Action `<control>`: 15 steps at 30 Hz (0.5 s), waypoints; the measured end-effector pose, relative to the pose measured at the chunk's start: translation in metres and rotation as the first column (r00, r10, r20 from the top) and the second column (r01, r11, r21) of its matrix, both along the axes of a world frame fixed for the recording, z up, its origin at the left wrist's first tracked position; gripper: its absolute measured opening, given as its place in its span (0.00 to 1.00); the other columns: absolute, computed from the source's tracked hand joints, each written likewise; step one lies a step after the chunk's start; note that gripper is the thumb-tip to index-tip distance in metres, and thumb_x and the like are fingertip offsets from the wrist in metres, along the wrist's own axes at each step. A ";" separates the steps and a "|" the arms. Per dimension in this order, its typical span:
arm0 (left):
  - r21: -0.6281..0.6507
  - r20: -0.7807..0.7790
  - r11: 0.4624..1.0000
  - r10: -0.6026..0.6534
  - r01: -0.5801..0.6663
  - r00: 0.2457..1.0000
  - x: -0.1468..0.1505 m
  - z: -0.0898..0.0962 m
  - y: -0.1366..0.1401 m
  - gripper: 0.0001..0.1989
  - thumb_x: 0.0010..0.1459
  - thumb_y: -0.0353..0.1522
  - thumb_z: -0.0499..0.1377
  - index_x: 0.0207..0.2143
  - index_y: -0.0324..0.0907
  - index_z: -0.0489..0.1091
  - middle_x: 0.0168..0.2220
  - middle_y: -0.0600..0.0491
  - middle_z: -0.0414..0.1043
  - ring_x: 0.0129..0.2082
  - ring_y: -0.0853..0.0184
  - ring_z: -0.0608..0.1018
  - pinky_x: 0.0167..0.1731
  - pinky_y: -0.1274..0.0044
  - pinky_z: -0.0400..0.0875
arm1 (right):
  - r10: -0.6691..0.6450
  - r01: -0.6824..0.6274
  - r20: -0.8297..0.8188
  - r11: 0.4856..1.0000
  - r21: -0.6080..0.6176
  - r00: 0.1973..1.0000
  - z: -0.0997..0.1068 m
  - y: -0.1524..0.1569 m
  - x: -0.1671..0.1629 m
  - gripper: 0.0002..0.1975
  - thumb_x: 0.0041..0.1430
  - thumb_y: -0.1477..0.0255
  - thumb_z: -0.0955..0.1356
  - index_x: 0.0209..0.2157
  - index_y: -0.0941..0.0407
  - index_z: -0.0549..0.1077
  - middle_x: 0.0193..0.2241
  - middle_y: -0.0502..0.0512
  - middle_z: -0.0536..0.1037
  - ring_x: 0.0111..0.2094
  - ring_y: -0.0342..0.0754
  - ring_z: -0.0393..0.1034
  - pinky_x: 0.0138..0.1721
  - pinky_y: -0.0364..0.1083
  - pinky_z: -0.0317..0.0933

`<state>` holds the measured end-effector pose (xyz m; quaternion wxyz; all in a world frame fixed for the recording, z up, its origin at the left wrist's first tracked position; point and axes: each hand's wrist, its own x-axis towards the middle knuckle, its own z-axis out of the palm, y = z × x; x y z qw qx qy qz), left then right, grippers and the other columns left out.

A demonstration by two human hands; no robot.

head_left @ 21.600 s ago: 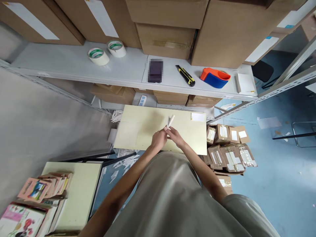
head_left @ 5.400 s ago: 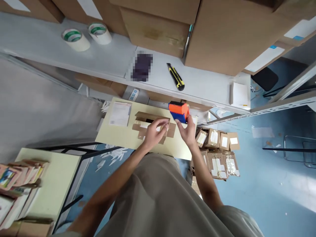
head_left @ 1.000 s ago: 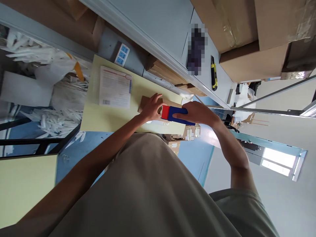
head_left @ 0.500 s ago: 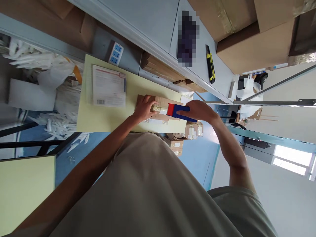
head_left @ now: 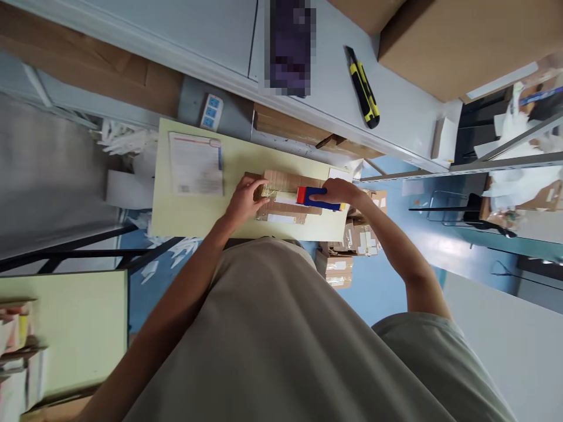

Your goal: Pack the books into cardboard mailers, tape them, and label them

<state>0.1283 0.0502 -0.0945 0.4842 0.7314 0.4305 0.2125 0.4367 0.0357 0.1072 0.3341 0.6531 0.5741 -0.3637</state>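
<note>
A small brown cardboard box (head_left: 288, 179) lies on the pale yellow board, with clear tape and a whitish strip (head_left: 285, 197) along its top. My right hand (head_left: 338, 192) grips a blue handheld tool with a red end (head_left: 314, 196). The red end rests over the right part of the strip; whether it presses on the box, I cannot tell. At the box's left end is my left hand (head_left: 244, 198), thumb and fingers apart in a curve beside the taped edge. Its fingertips are at the edge, with nothing visible between them.
A printed sheet (head_left: 196, 163) lies left on the yellow board (head_left: 237, 223). Behind stand a power strip (head_left: 212, 112) and a grey shelf holding a yellow-black utility knife (head_left: 363, 88) and large cartons (head_left: 466, 47). Taped boxes (head_left: 338, 266) are stacked on the floor at right.
My view has shifted. My left hand has drawn back from the top of the box toward its left end, its fingers more spread. My right hand still holds the tool on the strip.
</note>
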 end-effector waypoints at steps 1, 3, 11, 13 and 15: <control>-0.017 -0.021 1.000 0.021 -0.022 1.000 0.001 0.002 -0.004 0.29 0.60 0.32 0.74 0.64 0.48 0.79 0.52 0.45 0.78 0.55 0.51 0.82 0.65 0.57 0.78 | 0.003 -0.002 -0.012 1.000 0.010 1.000 -0.008 -0.002 0.004 0.39 0.72 0.38 0.71 0.51 0.63 0.86 0.41 0.72 0.89 0.42 0.59 0.85 0.42 0.50 0.70; -0.056 -0.059 0.994 0.090 -0.094 0.994 0.006 0.006 -0.013 0.32 0.61 0.32 0.72 0.68 0.48 0.77 0.53 0.45 0.80 0.49 0.54 0.84 0.61 0.60 0.81 | 0.000 0.001 -0.043 1.000 0.026 0.999 -0.022 -0.005 0.010 0.39 0.72 0.39 0.72 0.55 0.63 0.85 0.44 0.73 0.90 0.45 0.61 0.86 0.43 0.50 0.71; -0.078 -0.132 0.833 0.536 -0.547 0.834 0.048 0.017 -0.044 0.20 0.70 0.47 0.67 0.55 0.43 0.83 0.50 0.44 0.87 0.47 0.56 0.87 0.55 0.66 0.82 | -0.009 0.024 -0.148 0.995 0.101 0.989 -0.042 -0.014 0.023 0.33 0.76 0.46 0.70 0.64 0.58 0.82 0.56 0.73 0.89 0.57 0.67 0.85 0.53 0.52 0.74; -0.039 -0.175 0.783 0.606 -0.621 0.776 0.058 0.016 -0.047 0.21 0.71 0.51 0.66 0.50 0.44 0.85 0.47 0.45 0.87 0.46 0.57 0.87 0.54 0.66 0.82 | -0.010 0.032 -0.173 0.991 0.126 0.985 -0.044 -0.016 0.023 0.34 0.76 0.46 0.70 0.67 0.57 0.80 0.60 0.72 0.87 0.60 0.68 0.84 0.55 0.53 0.74; -0.008 -0.206 0.749 0.647 -0.663 0.734 0.063 0.015 -0.049 0.22 0.70 0.52 0.67 0.49 0.45 0.85 0.45 0.46 0.87 0.44 0.57 0.86 0.53 0.67 0.81 | -0.014 0.040 -0.190 0.990 0.133 0.982 -0.045 -0.019 0.022 0.34 0.77 0.46 0.69 0.69 0.56 0.79 0.63 0.72 0.85 0.63 0.69 0.82 0.56 0.54 0.74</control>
